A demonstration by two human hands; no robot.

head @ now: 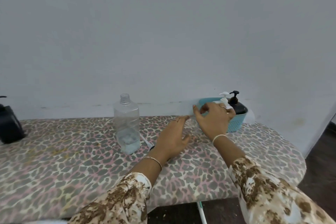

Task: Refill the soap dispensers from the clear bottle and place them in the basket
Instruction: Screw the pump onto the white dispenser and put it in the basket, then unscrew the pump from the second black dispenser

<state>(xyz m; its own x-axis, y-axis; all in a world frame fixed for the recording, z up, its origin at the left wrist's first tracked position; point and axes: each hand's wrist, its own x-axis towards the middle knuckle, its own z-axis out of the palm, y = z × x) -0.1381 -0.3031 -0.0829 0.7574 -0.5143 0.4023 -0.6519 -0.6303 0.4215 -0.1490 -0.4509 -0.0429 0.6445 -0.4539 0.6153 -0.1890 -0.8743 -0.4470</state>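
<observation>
A clear bottle [126, 123] stands uncapped mid-table with a little liquid at its bottom. At the back right sits a teal basket [235, 125] holding a black pump dispenser [237, 106] and a white-pump dispenser [224, 97]. My right hand [212, 119] is at the basket's front rim, its fingers curled round the white-pump dispenser's lower part, which it hides. My left hand [172, 136] hovers flat over the table between bottle and basket, fingers straight, holding nothing. Another black dispenser [9, 125] stands at the far left edge.
A loose pump top with a white tube [149, 144] lies on the leopard-print table cover [72, 160] just right of the bottle. A pale wall runs close behind the table. The table's rounded right end drops to a dark floor [323, 160].
</observation>
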